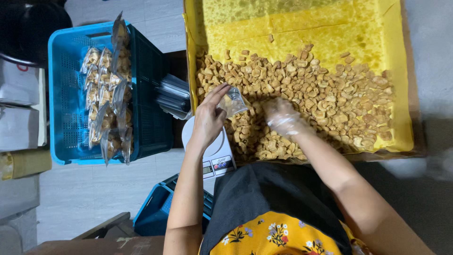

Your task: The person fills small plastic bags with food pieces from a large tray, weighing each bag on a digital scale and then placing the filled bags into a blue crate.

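Clear pouch (234,101) pinched in left hand (207,120); gloved right hand (282,117) just beside, blurred, grip unclear, over snack pile (325,99).

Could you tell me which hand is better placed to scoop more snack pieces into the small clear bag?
The right hand: it wears a thin plastic glove and rests on the snack pieces, while the left hand is occupied holding the clear bag.

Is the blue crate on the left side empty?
No, the blue crate holds a row of filled clear snack bags standing along its middle.
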